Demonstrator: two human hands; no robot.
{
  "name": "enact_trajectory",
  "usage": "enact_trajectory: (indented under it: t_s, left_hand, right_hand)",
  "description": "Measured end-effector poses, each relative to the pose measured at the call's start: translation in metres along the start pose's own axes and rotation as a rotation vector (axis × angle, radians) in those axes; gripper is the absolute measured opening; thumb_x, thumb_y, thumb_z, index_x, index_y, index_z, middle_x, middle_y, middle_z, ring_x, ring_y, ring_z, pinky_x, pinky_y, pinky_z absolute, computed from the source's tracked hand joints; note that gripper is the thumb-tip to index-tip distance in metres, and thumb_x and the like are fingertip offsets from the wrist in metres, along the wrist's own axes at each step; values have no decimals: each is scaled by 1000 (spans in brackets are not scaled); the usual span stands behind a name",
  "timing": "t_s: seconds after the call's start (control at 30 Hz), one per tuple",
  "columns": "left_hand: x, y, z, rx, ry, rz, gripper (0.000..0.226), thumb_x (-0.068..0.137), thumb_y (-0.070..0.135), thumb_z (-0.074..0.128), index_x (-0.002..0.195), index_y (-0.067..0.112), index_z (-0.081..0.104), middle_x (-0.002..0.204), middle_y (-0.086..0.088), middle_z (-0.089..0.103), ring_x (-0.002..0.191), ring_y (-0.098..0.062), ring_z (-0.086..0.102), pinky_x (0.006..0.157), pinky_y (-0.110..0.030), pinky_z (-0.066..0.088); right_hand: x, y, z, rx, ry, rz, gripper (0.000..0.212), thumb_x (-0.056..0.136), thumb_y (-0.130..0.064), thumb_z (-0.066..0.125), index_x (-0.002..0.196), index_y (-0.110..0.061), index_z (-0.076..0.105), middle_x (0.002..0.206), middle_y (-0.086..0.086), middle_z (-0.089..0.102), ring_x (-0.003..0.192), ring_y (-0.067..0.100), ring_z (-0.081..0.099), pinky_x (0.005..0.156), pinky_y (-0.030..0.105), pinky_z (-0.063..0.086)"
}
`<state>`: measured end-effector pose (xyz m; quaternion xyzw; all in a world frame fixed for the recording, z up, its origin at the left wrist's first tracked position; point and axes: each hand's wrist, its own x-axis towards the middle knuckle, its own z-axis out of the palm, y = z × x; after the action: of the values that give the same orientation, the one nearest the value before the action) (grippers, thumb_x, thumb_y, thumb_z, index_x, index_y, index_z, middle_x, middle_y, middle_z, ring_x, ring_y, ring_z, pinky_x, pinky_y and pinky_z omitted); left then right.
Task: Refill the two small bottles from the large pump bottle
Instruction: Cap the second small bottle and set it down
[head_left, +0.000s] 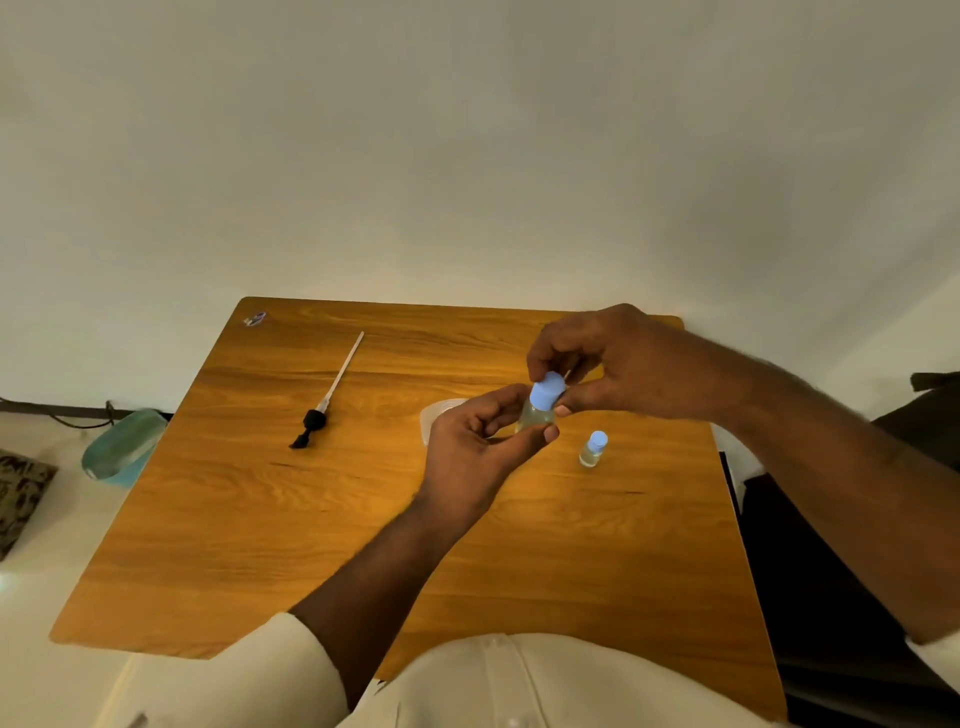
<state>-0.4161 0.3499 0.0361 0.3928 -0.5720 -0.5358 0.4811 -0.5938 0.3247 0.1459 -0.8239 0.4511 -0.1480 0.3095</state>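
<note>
Centrally, left hand gripped a small bottle of pale liquid; right hand pinched its blue cap above the wooden table.

small blue-capped bottle held aloft, second small bottle upright on table
</note>
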Motion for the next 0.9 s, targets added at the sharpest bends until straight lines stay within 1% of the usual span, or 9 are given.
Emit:
enact_trajectory:
  t_s: [0.13, 0.23, 0.37, 0.47, 0.53, 0.63, 0.8, 0.83, 0.9]
  left_hand:
    - [0, 0, 2, 62, -5, 15, 37, 79, 4, 79, 115, 3, 70, 107, -5, 76, 104, -15, 71, 81, -24, 56]
    - [0, 3, 2, 65, -17, 11, 39, 79, 16, 76, 115, 4, 70, 104, -7, 76, 101, -19, 71, 80, -29, 58]
    - [3, 5, 2, 68, 14, 9, 37, 77, 8, 80, 113, 8, 72, 107, -2, 76, 105, -15, 70, 84, -33, 59]
    - [4, 5, 3, 61, 8, -18, 41, 75, 5, 82, 114, 4, 71, 110, -4, 75, 109, -16, 69, 88, -30, 58]
    - [2, 4, 5, 86, 9, -18, 39, 74, 6, 83, 112, 6, 72, 108, -2, 76, 106, -14, 70, 87, -29, 57]
    - [1, 4, 8, 69, 26, -40, 37, 73, 5, 83, 107, 19, 73, 104, 4, 77, 104, -11, 71, 86, -34, 59]
    - [7, 6, 8, 68, 2, -39, 40, 74, 6, 82, 112, 11, 71, 107, -1, 76, 107, -15, 70, 84, -35, 59]
    - [8, 6, 8, 79, -3, -38, 41, 74, 7, 82, 113, 8, 71, 106, 1, 76, 105, -13, 70, 82, -33, 59]
    - [9, 6, 9, 78, -1, -32, 40, 74, 7, 82, 113, 7, 71, 100, 3, 77, 99, -11, 71, 80, -32, 58]
  right_hand:
    - [0, -9, 3, -241, 2, 97, 23, 77, -36, 75, 81, -23, 57, 75, -6, 60, 67, 13, 55, 59, 26, 47]
    - [0, -9, 5, -658, 93, 203, 51, 66, -76, 58, 62, -26, 46, 61, -7, 52, 55, 11, 46, 52, 22, 30]
    - [-5, -10, -10, -266, -4, 40, 41, 71, -50, 74, 105, -28, 66, 101, -9, 67, 82, 9, 60, 65, 22, 46]
    - [-2, -12, -13, -248, -135, -86, 31, 81, -22, 73, 111, -20, 68, 107, -3, 68, 89, 9, 60, 73, 24, 51]
    - [1, -15, -5, -540, -24, -24, 33, 86, -50, 58, 101, -22, 70, 91, -2, 69, 75, 10, 58, 61, 25, 44]
    - [1, -11, -7, -777, 261, 87, 72, 79, -75, 21, 82, -21, 67, 67, -1, 62, 60, 15, 54, 53, 24, 31]
    - [-2, -9, -24, -287, -118, 10, 25, 84, -36, 68, 107, -28, 67, 101, -12, 63, 89, 6, 58, 70, 23, 48]
    - [-1, -9, -19, -399, -122, 25, 18, 86, -42, 64, 95, -27, 67, 90, -11, 62, 84, 8, 58, 65, 25, 46]
    - [1, -8, -12, -749, 12, 32, 50, 87, -66, 35, 65, -25, 52, 64, -9, 49, 66, 13, 54, 51, 24, 30]
